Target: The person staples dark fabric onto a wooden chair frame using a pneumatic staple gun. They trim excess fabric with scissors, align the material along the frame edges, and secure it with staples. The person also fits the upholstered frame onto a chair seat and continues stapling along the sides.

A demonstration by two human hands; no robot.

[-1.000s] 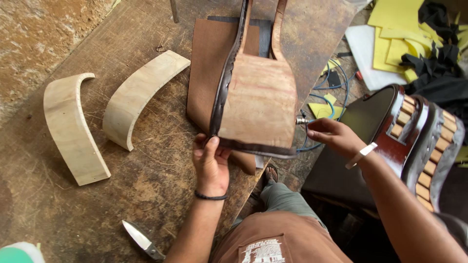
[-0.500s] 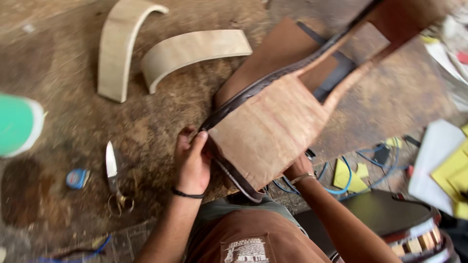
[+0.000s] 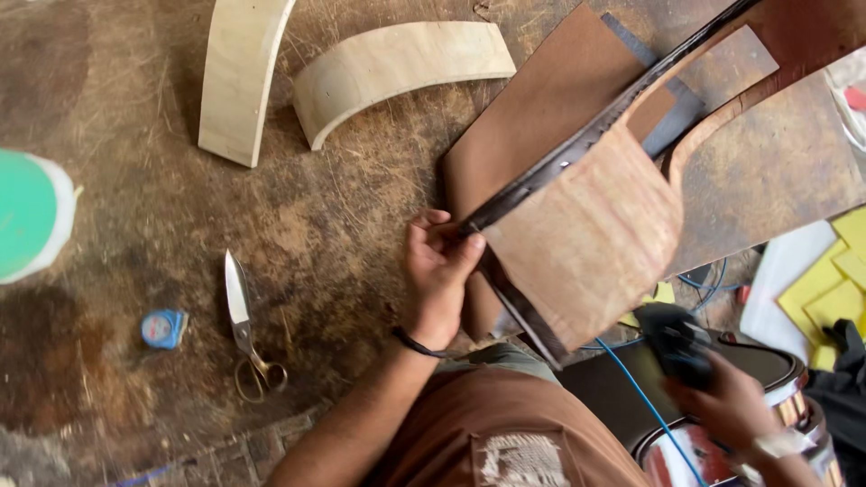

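One green-topped container (image 3: 32,216) is sitting at the far left, one small blue tape measure (image 3: 164,328) and one pair of scissors (image 3: 244,329) are lying beside it, and two curved wooden pieces (image 3: 236,77) are resting above. The left hand (image 3: 439,275) is gripping the corner of one leather-covered frame (image 3: 586,230) on the workbench (image 3: 135,180). The right hand (image 3: 722,401) is clutching one dark tool (image 3: 675,343) with a blue cord (image 3: 636,388)

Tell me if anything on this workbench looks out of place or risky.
The scissors lie open-bladed on the bench, blade tip bare, apart from the left hand gripping the leather-covered seat panel. The right hand holds a dark tool, too blurred to identify. Nothing is spilled.
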